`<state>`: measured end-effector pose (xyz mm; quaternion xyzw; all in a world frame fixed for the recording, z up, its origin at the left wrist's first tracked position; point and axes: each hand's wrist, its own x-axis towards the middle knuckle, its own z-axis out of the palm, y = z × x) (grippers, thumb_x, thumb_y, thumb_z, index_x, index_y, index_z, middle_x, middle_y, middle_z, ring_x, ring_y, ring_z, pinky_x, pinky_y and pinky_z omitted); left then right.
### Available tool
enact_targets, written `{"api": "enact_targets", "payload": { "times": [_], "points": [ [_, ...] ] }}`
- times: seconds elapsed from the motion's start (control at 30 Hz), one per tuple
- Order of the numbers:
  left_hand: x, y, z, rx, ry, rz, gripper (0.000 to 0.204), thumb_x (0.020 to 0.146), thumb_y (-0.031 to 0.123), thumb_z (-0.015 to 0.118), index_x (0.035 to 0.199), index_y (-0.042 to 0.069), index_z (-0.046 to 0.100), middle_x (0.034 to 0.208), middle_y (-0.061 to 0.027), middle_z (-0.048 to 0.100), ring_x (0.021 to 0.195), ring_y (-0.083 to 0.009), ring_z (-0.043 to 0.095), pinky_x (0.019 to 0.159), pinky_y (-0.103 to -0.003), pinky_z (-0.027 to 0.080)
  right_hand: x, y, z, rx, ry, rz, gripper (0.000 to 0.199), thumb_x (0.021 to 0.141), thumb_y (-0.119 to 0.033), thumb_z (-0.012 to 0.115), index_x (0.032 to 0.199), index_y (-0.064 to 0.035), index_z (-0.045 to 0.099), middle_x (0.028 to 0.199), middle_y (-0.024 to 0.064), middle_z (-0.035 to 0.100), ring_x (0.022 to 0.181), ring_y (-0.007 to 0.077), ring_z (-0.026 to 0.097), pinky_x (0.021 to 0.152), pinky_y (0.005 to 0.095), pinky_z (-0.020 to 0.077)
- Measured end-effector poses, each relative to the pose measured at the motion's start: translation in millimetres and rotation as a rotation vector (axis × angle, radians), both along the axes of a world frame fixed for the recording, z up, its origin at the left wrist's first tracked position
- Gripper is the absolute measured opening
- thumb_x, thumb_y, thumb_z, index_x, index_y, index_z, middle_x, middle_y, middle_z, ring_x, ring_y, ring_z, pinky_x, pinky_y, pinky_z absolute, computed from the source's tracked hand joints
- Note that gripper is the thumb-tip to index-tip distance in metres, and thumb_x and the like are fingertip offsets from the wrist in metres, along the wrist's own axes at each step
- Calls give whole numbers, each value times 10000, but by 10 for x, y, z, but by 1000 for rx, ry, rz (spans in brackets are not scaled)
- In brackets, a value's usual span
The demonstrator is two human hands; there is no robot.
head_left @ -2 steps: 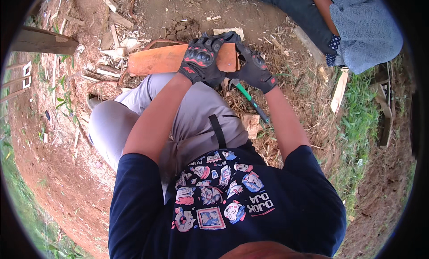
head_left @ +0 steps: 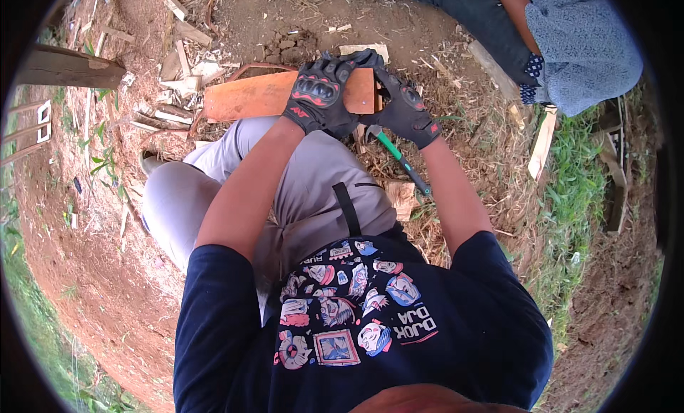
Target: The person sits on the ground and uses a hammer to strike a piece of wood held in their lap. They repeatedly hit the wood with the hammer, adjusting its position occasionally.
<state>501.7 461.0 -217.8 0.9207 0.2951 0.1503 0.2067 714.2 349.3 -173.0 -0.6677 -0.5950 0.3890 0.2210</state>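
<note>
A reddish-brown wooden board (head_left: 246, 100) lies crosswise over my bent leg. My left hand (head_left: 318, 91), in a black glove with red trim, is closed over the board near its right end. At that right end my right hand (head_left: 407, 108), gloved the same way, curls round the board's end, its fingers reaching toward the left hand's fingertips. The undersides of both grips are hidden. Just below the right hand rests a hammer (head_left: 395, 157) with a green and black handle, its head partly covered by the glove.
Wood scraps (head_left: 187, 82) litter the soil at the upper left, near a thick timber beam (head_left: 71, 68). A small wood block (head_left: 402, 199) lies by my hip. Another person (head_left: 581, 50) sits at the upper right. Grass (head_left: 573, 185) grows along the right.
</note>
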Motion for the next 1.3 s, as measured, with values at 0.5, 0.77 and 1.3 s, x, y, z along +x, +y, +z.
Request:
{"api": "enact_targets", "payload": {
  "times": [0.5, 0.77, 1.3],
  "points": [
    [217, 14, 86, -61, -62, -4, 1128, 695, 560, 908, 1644, 146, 459, 1521, -205, 611, 1406, -446, 573, 1199, -604, 419, 303, -122, -200, 125, 78, -71, 1140, 704, -42, 1023, 1658, -77, 399, 1592, 132, 564, 1431, 266, 609, 1206, 428, 527],
    [192, 5, 127, -50, -3, 15, 1261, 676, 674, 897, 1722, 242, 342, 1530, -223, 599, 1394, -442, 583, 1230, -647, 368, 174, -114, -101, 79, 181, -123, 1144, 702, -50, 1028, 1655, -61, 395, 1590, 139, 566, 1441, 263, 601, 1216, 430, 522],
    [189, -3, 147, -52, -42, -16, 1090, 742, 646, 850, 1618, 113, 480, 1528, -218, 603, 1410, -443, 568, 1198, -653, 375, 186, -154, -167, 95, 158, -142, 1138, 736, -85, 1019, 1677, -94, 378, 1609, 130, 528, 1467, 266, 566, 1215, 430, 519]
  ]
}}
